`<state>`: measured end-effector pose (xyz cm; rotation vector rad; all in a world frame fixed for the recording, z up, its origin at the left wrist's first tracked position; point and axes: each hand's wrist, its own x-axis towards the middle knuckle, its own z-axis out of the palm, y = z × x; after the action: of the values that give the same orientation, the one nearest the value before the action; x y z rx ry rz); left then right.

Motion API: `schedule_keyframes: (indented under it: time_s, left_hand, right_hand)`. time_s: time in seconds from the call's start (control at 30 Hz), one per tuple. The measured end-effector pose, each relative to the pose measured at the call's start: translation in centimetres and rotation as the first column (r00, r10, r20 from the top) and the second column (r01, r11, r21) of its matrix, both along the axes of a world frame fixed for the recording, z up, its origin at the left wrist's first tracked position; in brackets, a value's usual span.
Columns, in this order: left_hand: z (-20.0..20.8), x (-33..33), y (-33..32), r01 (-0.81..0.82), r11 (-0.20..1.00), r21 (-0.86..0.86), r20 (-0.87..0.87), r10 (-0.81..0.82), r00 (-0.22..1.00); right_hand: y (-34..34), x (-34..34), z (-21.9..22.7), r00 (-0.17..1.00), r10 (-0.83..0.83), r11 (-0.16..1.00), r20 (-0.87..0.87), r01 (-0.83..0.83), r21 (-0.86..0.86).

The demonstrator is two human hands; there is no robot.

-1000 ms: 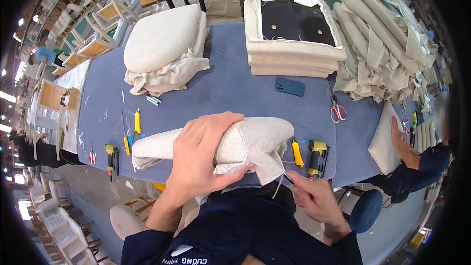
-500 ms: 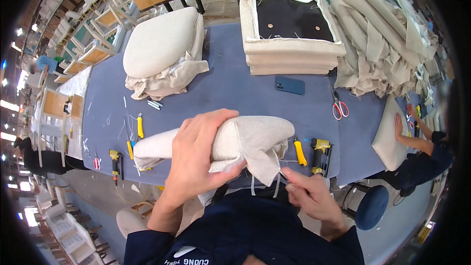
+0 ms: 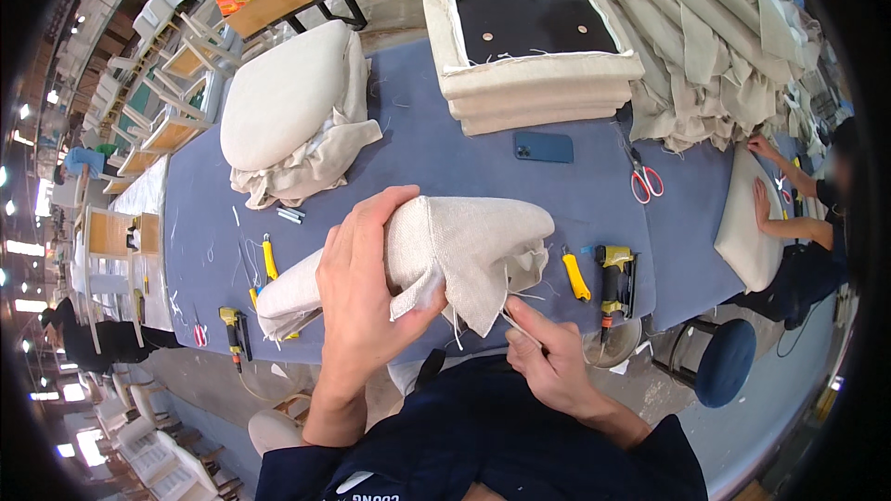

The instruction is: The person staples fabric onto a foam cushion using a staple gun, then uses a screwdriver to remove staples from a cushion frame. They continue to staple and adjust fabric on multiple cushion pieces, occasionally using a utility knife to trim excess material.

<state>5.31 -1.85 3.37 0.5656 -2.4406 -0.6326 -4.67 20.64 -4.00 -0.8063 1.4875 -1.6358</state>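
My left hand [image 3: 367,292] is wrapped over a beige fabric-covered cushion [image 3: 487,227], with its thumb under the folded cloth at the corner. The cushion is tilted on edge above the front of the table, and a pointed flap of cover [image 3: 475,301] hangs loose from that corner. Beside the flap, my right hand [image 3: 552,357] is closed in a pinch on a thin pale cord [image 3: 522,325]. More loose cord ends dangle from the cover's edge. The cushion's underside is mostly hidden.
A yellow-handled tool [image 3: 575,276], staple gun [image 3: 614,278], red-handled scissors [image 3: 642,176] and phone [image 3: 543,147] lie to the right. Behind stand stacked cushions [image 3: 283,97], stacked covered seats [image 3: 534,93] and piled fabric [image 3: 696,46]. A co-worker handles another cushion [image 3: 750,223] at far right.
The cushion and both hands have shifted slightly up in the picture. My right hand has moved a little left, closer under the corner flap, and more of the cord shows.
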Motion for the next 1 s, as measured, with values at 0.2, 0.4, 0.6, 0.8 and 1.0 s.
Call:
schedule_keyframes:
  time_s: [0.2, 0.4, 0.6, 0.8, 1.0]
  left_hand:
    - [-0.5, -1.1, 0.4, -0.077, 0.996, -0.035, -0.009, 0.076, 0.997]
    - [-0.8, -2.4, 1.4, -0.207, 0.978, -0.02, -0.029, 0.207, 0.978]
    - [0.3, -0.1, -0.3, -0.112, 0.987, -0.111, -0.072, 0.105, 0.992]
    - [0.2, 1.9, 2.0, -0.02, 0.989, -0.148, -0.041, 0.014, 0.999]
    - [-0.5, 2.9, 5.0, -0.04, 0.989, -0.145, -0.054, 0.032, 0.998]
  right_hand:
    - [-2.0, 0.0, -1.9, 0.996, -0.092, 0.995, 0.012, 0.093, -0.046]
    - [-4.2, 0.7, -5.8, 0.989, -0.146, 0.986, 0.011, 0.146, -0.084]
    - [-1.2, -4.3, -1.0, 0.972, 0.102, 0.995, -0.213, -0.102, 0.011]
    - [3.8, -4.1, 4.2, 0.955, 0.222, 0.95, -0.197, -0.166, 0.265]
    - [5.6, -1.7, 1.1, 0.968, 0.173, 0.982, -0.184, -0.156, 0.105]
